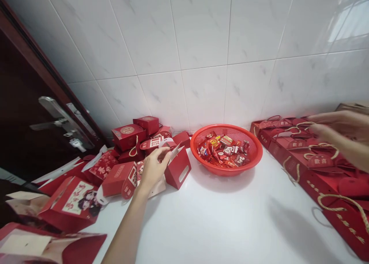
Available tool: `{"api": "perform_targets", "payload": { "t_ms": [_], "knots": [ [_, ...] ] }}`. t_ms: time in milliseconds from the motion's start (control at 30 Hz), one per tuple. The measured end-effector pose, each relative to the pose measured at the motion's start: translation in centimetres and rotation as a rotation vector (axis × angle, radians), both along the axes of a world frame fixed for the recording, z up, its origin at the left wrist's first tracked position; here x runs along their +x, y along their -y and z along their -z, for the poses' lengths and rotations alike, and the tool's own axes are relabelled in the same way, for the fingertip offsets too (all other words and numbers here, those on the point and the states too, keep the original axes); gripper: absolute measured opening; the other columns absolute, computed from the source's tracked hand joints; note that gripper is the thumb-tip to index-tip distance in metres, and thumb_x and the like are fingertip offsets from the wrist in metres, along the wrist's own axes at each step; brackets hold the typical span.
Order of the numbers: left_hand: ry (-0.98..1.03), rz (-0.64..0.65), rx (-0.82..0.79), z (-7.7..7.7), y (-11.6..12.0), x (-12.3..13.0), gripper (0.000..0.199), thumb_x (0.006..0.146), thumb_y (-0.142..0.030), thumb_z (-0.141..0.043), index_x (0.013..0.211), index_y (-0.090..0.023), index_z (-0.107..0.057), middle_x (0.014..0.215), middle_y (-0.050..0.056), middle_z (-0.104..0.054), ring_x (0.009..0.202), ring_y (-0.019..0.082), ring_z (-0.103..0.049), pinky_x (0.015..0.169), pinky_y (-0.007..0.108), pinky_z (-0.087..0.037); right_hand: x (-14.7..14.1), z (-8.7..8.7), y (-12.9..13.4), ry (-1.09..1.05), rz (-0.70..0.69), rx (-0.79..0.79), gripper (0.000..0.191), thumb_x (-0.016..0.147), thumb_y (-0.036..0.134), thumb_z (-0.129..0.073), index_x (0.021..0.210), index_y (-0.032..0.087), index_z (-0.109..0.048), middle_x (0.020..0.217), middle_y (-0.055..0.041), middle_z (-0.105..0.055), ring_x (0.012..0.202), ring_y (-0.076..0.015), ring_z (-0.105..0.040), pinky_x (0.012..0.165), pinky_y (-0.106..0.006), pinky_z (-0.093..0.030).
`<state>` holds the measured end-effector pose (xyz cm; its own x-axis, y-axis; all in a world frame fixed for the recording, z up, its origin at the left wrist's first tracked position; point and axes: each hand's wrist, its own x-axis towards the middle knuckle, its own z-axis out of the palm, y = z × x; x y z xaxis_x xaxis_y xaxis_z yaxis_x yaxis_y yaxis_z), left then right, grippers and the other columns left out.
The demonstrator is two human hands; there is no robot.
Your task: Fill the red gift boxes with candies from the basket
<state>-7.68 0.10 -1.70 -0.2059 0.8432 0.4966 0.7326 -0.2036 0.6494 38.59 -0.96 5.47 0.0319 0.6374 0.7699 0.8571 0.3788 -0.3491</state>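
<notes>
My left hand (154, 167) pinches the top edge of a small red gift box (178, 168), which stands upright on the white table with its flaps raised. An oval slot shows on the side of this box. To its right sits a red plastic basket (227, 171) with wrapped candies (226, 151) of several kinds in it. My right hand (343, 133), slightly blurred, hovers with fingers stretched out above the red gift boxes with rope handles (314, 179) along the right side. Nothing shows in its grip.
Many red gift boxes in differing designs are piled on the left, among them a box with a printed couple (79, 202) and an open box (52, 246). A tiled wall (201, 94) runs behind the white table (219, 221). A dark door (23, 83) stands at left.
</notes>
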Motion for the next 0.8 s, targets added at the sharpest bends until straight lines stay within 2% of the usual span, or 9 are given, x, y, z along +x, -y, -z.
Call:
{"api": "perform_targets", "payload": {
  "t_ms": [100,133,200,333,467,533,600,700,800],
  "knots": [
    [0.079,-0.017,0.038,0.3,-0.5,0.0,0.036,0.083,-0.045,-0.054,0.099,-0.018,-0.072,0.102,0.009,-0.076,0.093,0.026,-0.07,0.081,0.035,-0.056,-5.5,0.0,-1.0,0.025,-0.34,-0.082,0.039,0.089,0.058,-0.057,0.097,0.022,-0.07,0.09,-0.008,-0.073,0.065,-0.0151,-0.065,0.054,-0.027,-0.049],
    [0.122,0.002,0.049,0.4,-0.6,-0.1,0.037,0.083,-0.045,-0.054,0.1,-0.017,-0.072,0.104,0.01,-0.075,0.094,0.026,-0.07,0.08,0.035,-0.056,-7.1,0.2,-1.2,0.042,-0.417,-0.13,0.036,0.09,0.054,-0.057,0.099,0.021,-0.069,0.086,-0.0071,-0.073,0.061,-0.014,-0.063,0.051,-0.026,-0.047],
    [0.222,0.08,0.041,0.5,-0.6,0.1,0.04,0.082,-0.048,-0.057,0.103,-0.016,-0.071,0.105,0.01,-0.075,0.093,0.026,-0.07,0.071,0.032,-0.058,-9.8,1.2,-1.5,0.055,-0.553,-0.231,0.03,0.092,0.047,-0.057,0.1,0.02,-0.069,0.083,-0.0052,-0.072,0.058,-0.0124,-0.06,0.055,-0.025,-0.049],
    [0.294,0.257,-0.004,0.5,-0.2,1.4,0.036,0.084,-0.047,-0.06,0.101,-0.017,-0.069,0.095,0.008,-0.074,0.076,0.021,-0.069,0.051,0.025,-0.055,-13.6,3.6,-2.8,0.012,-0.713,-0.395,0.025,0.093,0.04,-0.055,0.1,0.019,-0.068,0.089,-0.0053,-0.072,0.067,-0.0138,-0.062,0.063,-0.026,-0.049],
    [0.098,0.44,0.091,-0.3,-0.1,3.2,0.022,0.09,-0.035,-0.056,0.097,-0.019,-0.07,0.094,0.006,-0.073,0.076,0.017,-0.067,0.058,0.024,-0.055,-15.9,5.3,-4.3,-0.079,-0.85,-0.48,0.029,0.095,0.042,-0.051,0.094,0.018,-0.068,0.085,-0.0047,-0.071,0.069,-0.0145,-0.06,0.062,-0.025,-0.046],
    [-0.018,0.541,0.137,-0.8,-0.3,4.0,0.02,0.091,-0.029,-0.054,0.095,-0.018,-0.07,0.09,0.006,-0.074,0.075,0.016,-0.067,0.067,0.025,-0.055,-16.5,5.6,-5.0,-0.129,-0.895,-0.507,0.032,0.095,0.045,-0.05,0.092,0.017,-0.067,0.084,-0.005,-0.07,0.071,-0.0153,-0.06,0.063,-0.026,-0.046],
    [-0.093,0.647,0.108,-1.2,-0.5,4.7,0.021,0.091,-0.025,-0.051,0.093,-0.018,-0.071,0.088,0.006,-0.074,0.077,0.016,-0.067,0.074,0.027,-0.054,-16.7,5.9,-5.8,-0.175,-0.897,-0.527,0.035,0.094,0.047,-0.051,0.091,0.017,-0.067,0.083,-0.0053,-0.068,0.071,-0.0158,-0.06,0.063,-0.027,-0.047],
    [-0.11,0.765,-0.088,-1.3,-0.9,5.3,0.025,0.089,-0.022,-0.048,0.086,-0.018,-0.072,0.086,0.006,-0.075,0.078,0.017,-0.067,0.075,0.028,-0.052,-16.4,6.6,-7.5,-0.225,-0.805,-0.552,0.032,0.092,0.045,-0.052,0.094,0.017,-0.068,0.085,-0.0058,-0.069,0.073,-0.0173,-0.061,0.066,-0.028,-0.049],
    [-0.052,0.821,-0.244,-1.0,-1.2,5.5,0.025,0.084,-0.022,-0.048,0.077,-0.018,-0.072,0.082,0.006,-0.074,0.076,0.018,-0.066,0.075,0.029,-0.051,-15.7,7.3,-9.5,-0.177,-0.674,-0.571,0.024,0.09,0.035,-0.054,0.093,0.017,-0.069,0.085,-0.006,-0.069,0.078,-0.0192,-0.062,0.071,-0.03,-0.049]
  ]
}}
